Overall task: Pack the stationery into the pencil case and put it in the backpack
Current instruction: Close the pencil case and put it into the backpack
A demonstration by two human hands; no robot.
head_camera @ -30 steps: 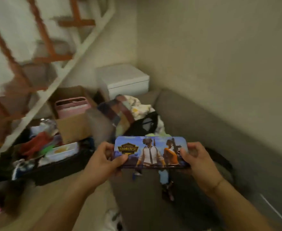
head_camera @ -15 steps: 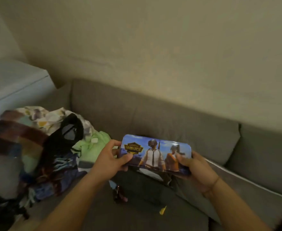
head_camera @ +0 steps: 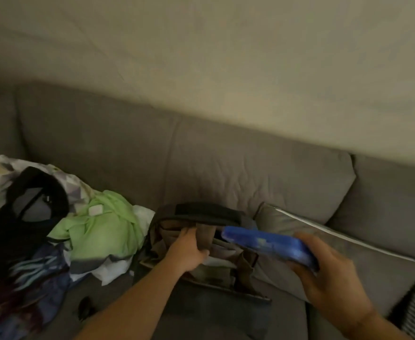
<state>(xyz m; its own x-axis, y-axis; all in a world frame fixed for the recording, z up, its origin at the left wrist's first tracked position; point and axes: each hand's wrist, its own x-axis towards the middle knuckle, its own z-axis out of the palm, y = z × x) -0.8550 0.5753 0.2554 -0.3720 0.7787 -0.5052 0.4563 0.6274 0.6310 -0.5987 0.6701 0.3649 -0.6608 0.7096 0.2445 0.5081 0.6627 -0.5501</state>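
Above the backpack point(head_camera: 201, 244) mouth: blue pencil case point(head_camera: 268, 244), tilted, far end over the opening | right hand point(head_camera: 329, 278): fingers clamped on case's near end | left hand point(head_camera: 189, 251): fingers curled on backpack's inner flap | backpack: on grey sofa point(head_camera: 201, 168) seat | left: clothes pile point(head_camera: 98, 229) | right: cushion point(head_camera: 349, 249)

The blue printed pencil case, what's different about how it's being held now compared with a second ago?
The left hand has let go of the blue printed pencil case and now grips the open top of the grey-brown fabric backpack. The right hand alone carries the case, its far end pointing at the opening. The case stays shut and outside the backpack.
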